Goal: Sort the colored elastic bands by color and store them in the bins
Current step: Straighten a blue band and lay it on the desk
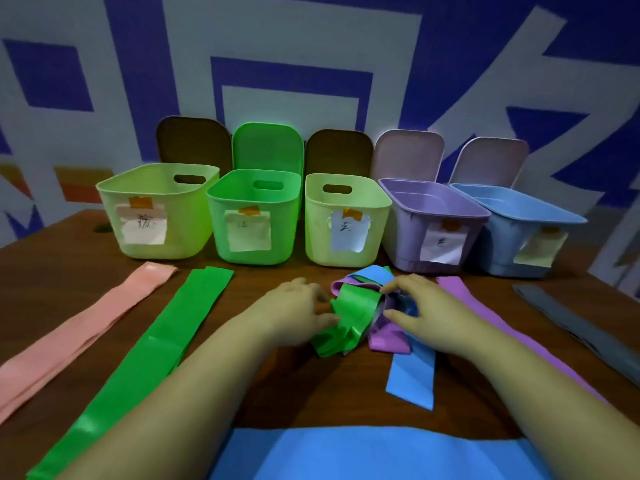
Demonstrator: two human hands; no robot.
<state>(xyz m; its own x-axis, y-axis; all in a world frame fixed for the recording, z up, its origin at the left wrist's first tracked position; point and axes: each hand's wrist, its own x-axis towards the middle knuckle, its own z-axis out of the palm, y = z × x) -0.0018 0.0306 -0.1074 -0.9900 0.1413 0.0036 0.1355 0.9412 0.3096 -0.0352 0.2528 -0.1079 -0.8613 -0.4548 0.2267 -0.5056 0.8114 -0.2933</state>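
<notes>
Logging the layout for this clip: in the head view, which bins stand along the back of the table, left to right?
Pale green bin → bright green bin → pale yellow-green bin → purple bin → blue bin.

A staged sorting station: labelled bins [157, 216] on a wooden table [52, 271] against a blue-and-white patterned wall [291, 46].

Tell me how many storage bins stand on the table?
5, in one row at the back: pale green bin far left, bright green bin, pale yellow-green bin, purple bin, blue bin far right. None seems hidden.
</notes>
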